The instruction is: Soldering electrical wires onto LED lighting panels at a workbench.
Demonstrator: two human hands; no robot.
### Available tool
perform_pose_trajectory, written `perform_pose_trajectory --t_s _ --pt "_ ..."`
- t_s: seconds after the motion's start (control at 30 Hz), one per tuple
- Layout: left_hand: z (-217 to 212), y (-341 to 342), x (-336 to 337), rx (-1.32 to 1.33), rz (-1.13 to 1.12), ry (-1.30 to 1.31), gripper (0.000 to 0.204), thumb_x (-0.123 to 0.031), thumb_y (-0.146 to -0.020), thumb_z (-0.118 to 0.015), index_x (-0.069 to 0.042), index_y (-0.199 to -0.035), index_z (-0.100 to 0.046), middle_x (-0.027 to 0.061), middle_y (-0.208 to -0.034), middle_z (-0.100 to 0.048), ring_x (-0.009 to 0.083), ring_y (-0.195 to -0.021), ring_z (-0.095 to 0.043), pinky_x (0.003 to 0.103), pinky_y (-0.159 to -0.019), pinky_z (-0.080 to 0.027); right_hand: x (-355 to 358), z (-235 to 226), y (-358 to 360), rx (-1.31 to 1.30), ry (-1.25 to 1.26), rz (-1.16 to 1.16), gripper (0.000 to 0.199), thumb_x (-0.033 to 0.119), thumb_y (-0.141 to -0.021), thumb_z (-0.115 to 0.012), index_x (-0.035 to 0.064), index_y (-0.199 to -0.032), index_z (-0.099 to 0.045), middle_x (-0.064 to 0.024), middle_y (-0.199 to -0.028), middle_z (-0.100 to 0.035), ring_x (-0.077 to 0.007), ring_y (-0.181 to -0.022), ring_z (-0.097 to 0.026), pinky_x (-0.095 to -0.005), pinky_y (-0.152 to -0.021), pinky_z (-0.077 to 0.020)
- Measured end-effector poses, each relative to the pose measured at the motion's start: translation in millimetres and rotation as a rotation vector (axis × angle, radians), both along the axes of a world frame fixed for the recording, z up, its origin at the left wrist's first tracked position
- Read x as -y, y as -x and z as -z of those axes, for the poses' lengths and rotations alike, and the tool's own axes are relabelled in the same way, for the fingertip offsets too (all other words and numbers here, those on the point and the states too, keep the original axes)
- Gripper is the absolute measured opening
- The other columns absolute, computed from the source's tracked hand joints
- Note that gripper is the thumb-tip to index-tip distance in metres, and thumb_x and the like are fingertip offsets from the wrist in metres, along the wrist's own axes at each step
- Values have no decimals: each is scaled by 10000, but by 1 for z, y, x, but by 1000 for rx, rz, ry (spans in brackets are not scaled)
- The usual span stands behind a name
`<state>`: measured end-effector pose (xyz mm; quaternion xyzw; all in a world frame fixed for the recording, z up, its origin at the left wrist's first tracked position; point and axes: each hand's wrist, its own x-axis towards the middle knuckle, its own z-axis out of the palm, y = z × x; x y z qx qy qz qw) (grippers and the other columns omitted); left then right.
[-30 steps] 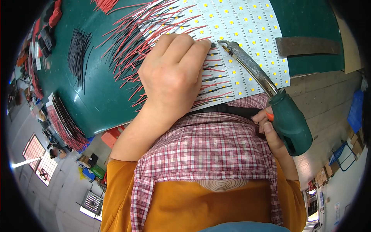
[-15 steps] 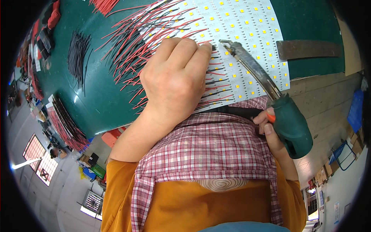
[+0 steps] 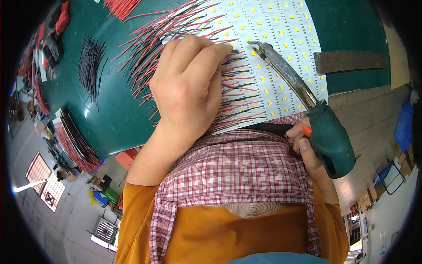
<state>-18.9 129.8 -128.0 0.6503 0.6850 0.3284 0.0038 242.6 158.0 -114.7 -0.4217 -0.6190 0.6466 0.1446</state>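
Over the white LED board's left side (image 3: 274,33), I have the left hand (image 3: 187,83) curled closed among wires (image 3: 143,66), its pinch hidden; below the board's right end, the right hand (image 3: 309,152) clamps the soldering iron (image 3: 330,134).

Board (image 3: 288,37), black wires (image 3: 91,68) on green table (image 3: 121,110)

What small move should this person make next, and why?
Perhaps the right hand should ease the soldering iron slightly left: its tip sits just right of the left hand, over the white board, where red and black wires already reach nearby spots.
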Motion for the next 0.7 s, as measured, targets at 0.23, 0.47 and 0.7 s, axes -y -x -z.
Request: perform_pose_trajectory --t_s 0.23,0.47,0.7 --pt "3 -7 6 -161 7 43 241 -3 -610 -653 -82 -836 -676 29 -727 -564 202 -713 -579 299 -588 -485 12 -8 -4 -31 92 119 88 28 -850 -587 15 -930 -621 -68 -897 -670 -148 -773 -608 -267 -704 -497" --pt "0 -10 5 -222 33 1 236 -36 -603 -631 -73 -831 -681 12 -726 -577 182 -703 -583 282 -565 -481 4 -13 -11 183 -229 -170 136 36 -798 -628 45 -933 -633 -33 -830 -681 -157 -768 -623 -259 -685 -500" --pt "0 -10 2 -272 40 13 224 -73 -609 -623 -74 -825 -681 5 -733 -578 173 -704 -578 274 -543 -471 1 -12 -11 137 -29 -96 136 8 -809 -605 34 -940 -629 -52 -847 -663 -169 -797 -610 -256 -716 -492"
